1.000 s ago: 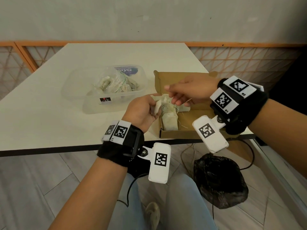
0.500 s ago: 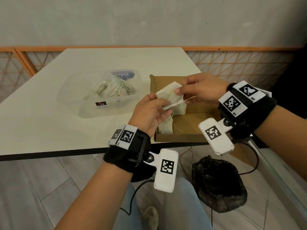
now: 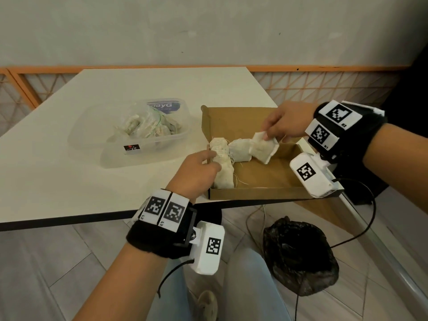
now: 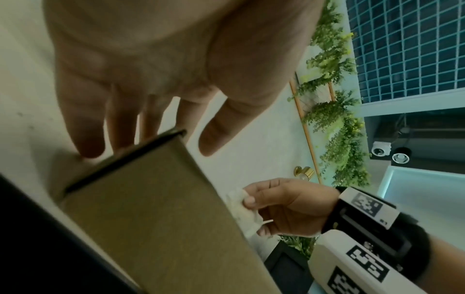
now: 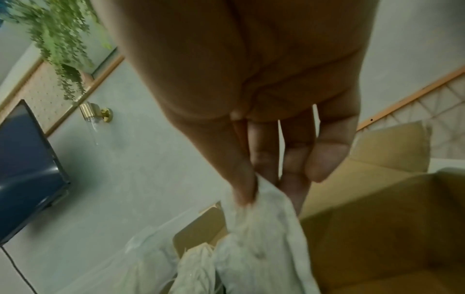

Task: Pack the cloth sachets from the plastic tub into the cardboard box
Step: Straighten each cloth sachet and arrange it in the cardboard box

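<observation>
- Right hand [image 3: 287, 122]: mine, over the open cardboard box [image 3: 254, 184]; thumb and fingers pinch the top corner of one cloth sachet [image 3: 264, 147], which hangs tilted with its lower end inside the box. The right wrist view shows the same pinch on the white cloth.
- Left hand [image 3: 196, 172]: mine, at the near-left corner of the box, fingers reaching over the left wall toward a sachet lying there. In the left wrist view the fingers [image 4: 90, 123] are straight and spread, holding nothing; whether the tips touch that sachet I cannot tell.
- Sachets in box: two more besides the held one. A long one [image 3: 221, 163] lies along the left wall, and a second one [image 3: 240, 149] lies between it and the held sachet. Loose threads trail from them onto the box floor.
- Plastic tub [image 3: 129, 156]: clear, on the desk [image 3: 46, 170] left of the box and apart from it; the remaining sachets [image 3: 143, 126] are heaped in its far half, and a blue label shows at the far wall.
- Box position: at the near-right corner of the desk, lid flap standing up at the far side.
- Wrist bands: black, with white marker blocks on both wrists.
- Floor: a black plastic bag [image 3: 298, 256] below the desk edge, cables beside it.
</observation>
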